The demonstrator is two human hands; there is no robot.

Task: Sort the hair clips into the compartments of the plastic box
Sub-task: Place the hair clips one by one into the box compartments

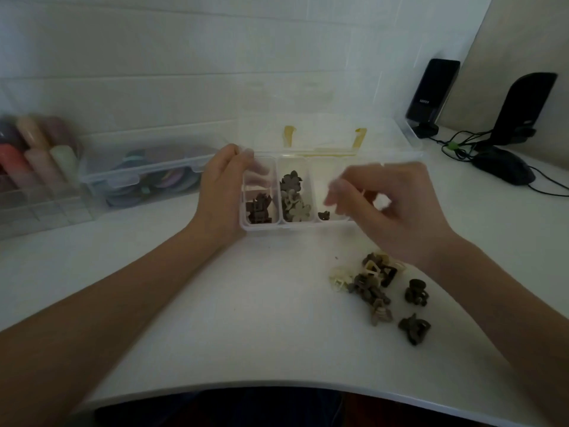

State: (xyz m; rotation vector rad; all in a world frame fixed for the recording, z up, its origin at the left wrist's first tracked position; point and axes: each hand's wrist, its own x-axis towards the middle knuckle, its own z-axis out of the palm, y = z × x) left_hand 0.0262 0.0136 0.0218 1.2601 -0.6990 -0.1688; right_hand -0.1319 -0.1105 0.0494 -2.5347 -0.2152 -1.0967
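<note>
While looking down at the white table (246, 318), can see the plastic box (261, 226) near the middle, with its clear lid (323, 134) tipped open at 12 o'clock. Gripped at its 9 o'clock end by the left hand (221, 192), with fingers curled over the far corner and the palm against the side wall. Split into three compartments side by side. Filled at 9 o'clock with dark brown clips (258, 209), in the near half only. Filled in the middle with flower clips (292, 195), some dark and some pale. Holding just one small dark clip (324, 215) in the 3 o'clock compartment, at its near edge. Hanging over that same compartment, the right hand (391, 204), with fingers bent down and close together, too blurred to tell if pinching a clip or not. Lying on the table at 5 o'clock from the box, near the right wrist, a bunch of loose hair clips (372, 285), mostly dark with a few pale, two of them a little apart from the heap. Farther off at 9 o'clock, another clear box (147, 177) full of coloured things. Way over at 2 o'clock, two black speakers (432, 94) and a black mouse (505, 166) with wires.
</note>
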